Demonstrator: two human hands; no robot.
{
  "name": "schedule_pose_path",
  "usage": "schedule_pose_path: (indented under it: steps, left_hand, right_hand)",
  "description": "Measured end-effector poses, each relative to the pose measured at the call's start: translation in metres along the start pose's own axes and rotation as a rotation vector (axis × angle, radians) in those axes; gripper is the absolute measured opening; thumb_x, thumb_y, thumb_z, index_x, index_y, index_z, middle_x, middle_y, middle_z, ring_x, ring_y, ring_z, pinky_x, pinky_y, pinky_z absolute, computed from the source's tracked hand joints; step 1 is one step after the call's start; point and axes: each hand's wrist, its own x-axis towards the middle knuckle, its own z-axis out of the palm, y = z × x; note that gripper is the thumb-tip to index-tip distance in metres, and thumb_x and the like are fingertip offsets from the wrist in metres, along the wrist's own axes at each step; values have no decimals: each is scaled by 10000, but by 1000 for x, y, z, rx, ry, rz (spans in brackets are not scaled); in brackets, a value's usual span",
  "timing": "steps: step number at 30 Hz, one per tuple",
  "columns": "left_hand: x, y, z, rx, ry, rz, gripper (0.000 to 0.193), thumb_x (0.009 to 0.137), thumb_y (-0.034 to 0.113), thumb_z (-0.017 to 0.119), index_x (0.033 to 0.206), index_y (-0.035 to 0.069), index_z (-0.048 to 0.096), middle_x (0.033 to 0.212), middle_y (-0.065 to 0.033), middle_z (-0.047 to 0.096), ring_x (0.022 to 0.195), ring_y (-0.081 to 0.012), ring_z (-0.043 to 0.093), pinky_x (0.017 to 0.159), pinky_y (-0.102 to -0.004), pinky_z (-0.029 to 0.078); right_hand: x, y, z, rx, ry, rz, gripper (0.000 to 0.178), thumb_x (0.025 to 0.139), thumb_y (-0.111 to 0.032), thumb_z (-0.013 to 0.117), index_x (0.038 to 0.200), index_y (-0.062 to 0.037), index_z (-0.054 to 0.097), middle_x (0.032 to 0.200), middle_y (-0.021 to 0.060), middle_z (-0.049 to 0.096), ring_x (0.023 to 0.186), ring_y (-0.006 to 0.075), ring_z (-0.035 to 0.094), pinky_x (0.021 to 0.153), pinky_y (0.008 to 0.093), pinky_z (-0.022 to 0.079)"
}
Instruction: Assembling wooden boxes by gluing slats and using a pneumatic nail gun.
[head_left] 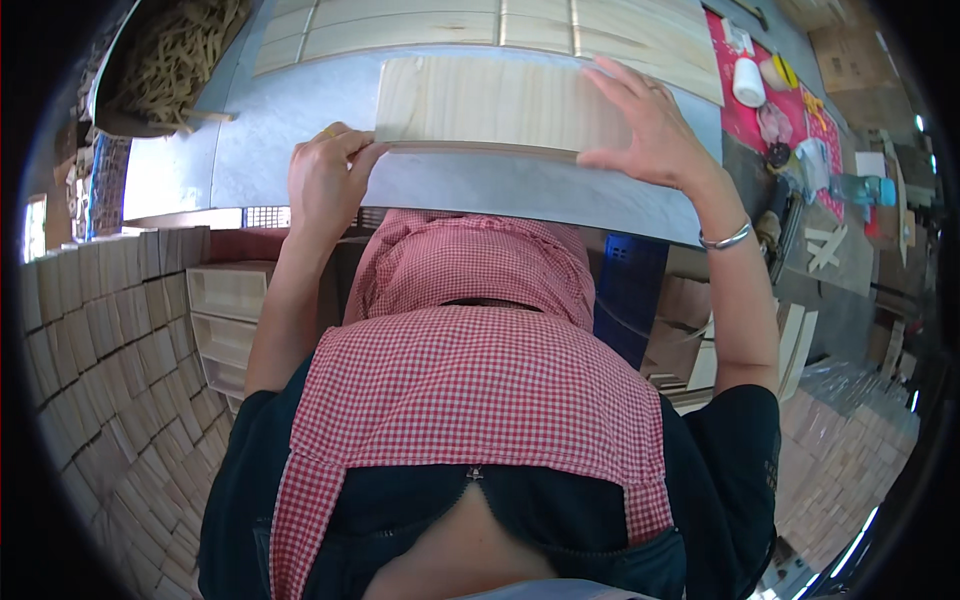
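Observation:
A pale rectangular wooden board lies just above the grey tabletop, its long near edge toward me. My left hand is closed at the board's left near corner, thumb and fingertips pinched on it. Across the board's right end, my right hand spans the width, with its thumb at the near edge and its fingers toward the far edge; it grips the board there and is slightly blurred. A ring shows on the left hand and a metal bangle on the right wrist.
Larger grooved wooden panels lie beyond on the grey table. At far left stands a bin of wood strips. A white bottle and a yellow tape roll sit on red cloth at right. Stacked wood blocks rise at left.

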Motion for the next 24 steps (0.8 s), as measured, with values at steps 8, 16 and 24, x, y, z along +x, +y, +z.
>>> schedule_pose_path:
  steps: [8, 16, 24]
  left_hand:
    - [-5, -19, 9, -768, -142, -474, 251, 943, 114, 681, 1129, -54, 700, 908, -108, 697, 823, -146, 666, 713, -244, 521]
    - [16, -34, 1, -989, -350, -639, 219, 956, 138, 685, 1094, -31, 687, 913, -99, 695, 812, -138, 690, 718, -208, 542]
    - [38, -56, 4, -808, -617, -473, 172, 961, 168, 689, 986, -1, 686, 837, -94, 698, 797, -155, 728, 720, -187, 575]
  right_hand:
    - [-79, 11, 16, 485, 253, 616, 223, 955, -85, 629, 1157, 5, 663, 904, 57, 686, 699, 127, 624, 665, 234, 509]
    - [-82, 2, 34, 1034, 8, 773, 206, 1007, -100, 512, 1128, 36, 609, 923, 117, 695, 692, 133, 651, 633, 213, 511]
    - [-66, 5, 19, 1147, -123, 816, 170, 997, -74, 504, 1084, 37, 599, 904, 139, 686, 660, 146, 658, 578, 200, 510]
